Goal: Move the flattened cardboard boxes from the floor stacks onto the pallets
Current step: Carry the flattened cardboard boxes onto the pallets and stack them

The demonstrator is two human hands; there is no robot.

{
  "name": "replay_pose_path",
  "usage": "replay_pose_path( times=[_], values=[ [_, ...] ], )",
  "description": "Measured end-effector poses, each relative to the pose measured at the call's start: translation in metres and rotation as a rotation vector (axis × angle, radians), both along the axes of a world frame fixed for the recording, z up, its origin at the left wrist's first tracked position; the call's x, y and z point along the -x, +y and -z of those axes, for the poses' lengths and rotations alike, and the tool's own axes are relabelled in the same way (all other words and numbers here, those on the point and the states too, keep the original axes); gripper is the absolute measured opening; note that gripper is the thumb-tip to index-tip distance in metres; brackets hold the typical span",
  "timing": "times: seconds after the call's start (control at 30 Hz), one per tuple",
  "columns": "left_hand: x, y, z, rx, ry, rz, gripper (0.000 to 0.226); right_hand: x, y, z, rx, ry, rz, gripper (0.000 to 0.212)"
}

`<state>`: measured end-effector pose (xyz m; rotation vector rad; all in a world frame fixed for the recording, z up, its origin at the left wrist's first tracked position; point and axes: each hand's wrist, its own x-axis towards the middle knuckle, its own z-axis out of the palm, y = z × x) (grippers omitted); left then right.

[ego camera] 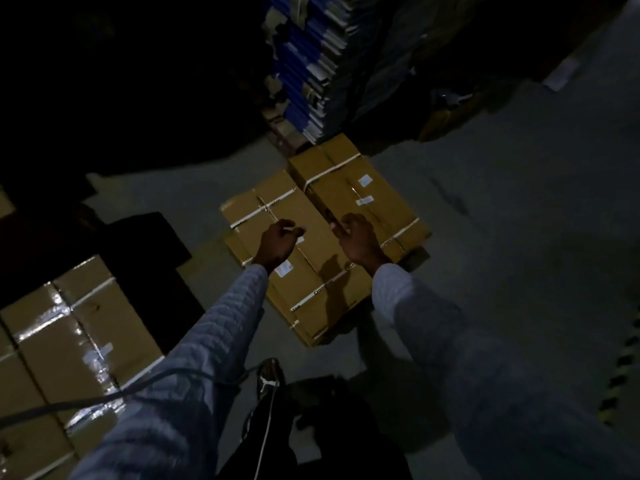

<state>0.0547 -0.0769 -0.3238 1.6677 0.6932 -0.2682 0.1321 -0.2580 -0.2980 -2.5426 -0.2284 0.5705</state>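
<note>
Two bundles of flattened brown cardboard boxes lie side by side on the grey floor, each bound with white straps: the left bundle [294, 258] and the right bundle [360, 188]. My left hand [278, 242] hovers over the left bundle with its fingers curled in and nothing visibly in them. My right hand [356, 237] is over the seam between the two bundles, fingers curled, one finger pointing down toward the cardboard. Whether either hand touches a strap is unclear in the dim light.
A stack of strapped cardboard with shiny tape [65, 341] fills the lower left. A tall pile of blue and white flat cartons [311, 74] rises behind the bundles. A cable [138, 386] crosses my left sleeve. Yellow-black floor marking [620, 379] shows at the right.
</note>
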Motion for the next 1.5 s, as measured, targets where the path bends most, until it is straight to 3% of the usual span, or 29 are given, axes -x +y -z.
replay_pose_path(
  times=[0.27,0.37,0.43,0.53,0.63,0.67,0.73,0.83,1.0,1.2,1.3,1.5],
  values=[
    [-0.079,0.006,0.11,-0.053,0.147,-0.248,0.048,-0.122,0.025,0.13,0.087,0.082,-0.228,0.044],
    [-0.088,0.003,0.174,-0.055,0.257,-0.403,0.067,-0.152,0.024,0.191,0.097,0.131,-0.28,0.049],
    [-0.092,-0.001,0.225,-0.091,0.355,-0.492,0.09,-0.168,0.024,0.233,0.139,0.174,-0.294,0.06],
    [-0.093,-0.006,0.283,-0.162,0.525,-0.626,0.099,-0.187,0.024,0.292,0.218,0.206,-0.303,0.086],
    [-0.086,-0.003,0.347,-0.039,0.561,-0.782,0.114,-0.202,0.025,0.348,0.153,0.288,-0.266,0.101],
    [-0.083,-0.001,0.362,-0.005,0.537,-0.805,0.116,-0.206,0.025,0.359,0.096,0.334,-0.234,0.099],
    [-0.079,-0.001,0.375,-0.009,0.473,-0.819,0.096,-0.215,0.026,0.378,-0.006,0.398,-0.169,0.095],
    [-0.072,-0.001,0.377,-0.037,0.374,-0.791,0.071,-0.22,0.027,0.389,-0.094,0.43,-0.144,0.087],
    [-0.041,0.005,0.358,-0.032,0.299,-0.784,0.068,-0.196,0.032,0.363,-0.13,0.402,-0.155,0.074],
    [0.026,0.042,0.241,-0.112,0.242,-0.873,0.072,-0.137,0.084,0.265,-0.25,0.417,-0.259,0.083],
    [0.08,0.08,0.178,-0.161,0.179,-0.917,0.079,-0.088,0.137,0.193,-0.312,0.413,-0.296,0.066],
    [0.219,0.185,0.083,-0.254,0.164,-0.939,0.06,0.049,0.252,0.105,-0.371,0.41,-0.35,0.072]
  ],
)
